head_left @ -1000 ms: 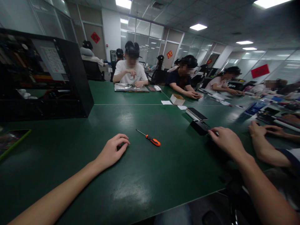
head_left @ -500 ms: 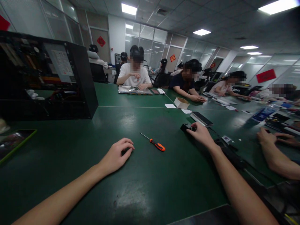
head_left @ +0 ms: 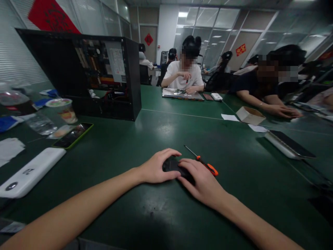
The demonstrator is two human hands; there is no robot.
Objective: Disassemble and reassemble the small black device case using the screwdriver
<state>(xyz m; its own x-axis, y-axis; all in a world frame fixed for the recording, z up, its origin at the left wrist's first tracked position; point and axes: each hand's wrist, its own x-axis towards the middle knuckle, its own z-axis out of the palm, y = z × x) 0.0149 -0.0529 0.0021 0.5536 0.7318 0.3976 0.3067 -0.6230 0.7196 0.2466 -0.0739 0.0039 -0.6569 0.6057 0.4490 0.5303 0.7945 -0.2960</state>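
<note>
A small black boxy object (head_left: pixel 171 165) lies low over the green table between my hands; its exact kind cannot be made out. My left hand (head_left: pixel 157 167) curves round its left end, thumb on the near side and fingers on the far side. My right hand (head_left: pixel 204 178) closes over the right end, hiding much of it. Just beyond my right hand is a screwdriver (head_left: pixel 206 165) with an orange and black handle, partly covered by that hand, its shaft pointing away to the left.
An opened black computer case (head_left: pixel 132 80) stands back left. A green-edged phone (head_left: pixel 74 135), white power bank (head_left: pixel 31 173), plastic cup (head_left: pixel 62 109) and bottle (head_left: pixel 39 119) are at left. A small box (head_left: pixel 249 116) and a dark-topped device (head_left: pixel 291 144) lie at right. Co-workers sit opposite.
My right hand has brought the black object leftward from the right side of the table to my left hand, which now grips it too. The view has turned left.
</note>
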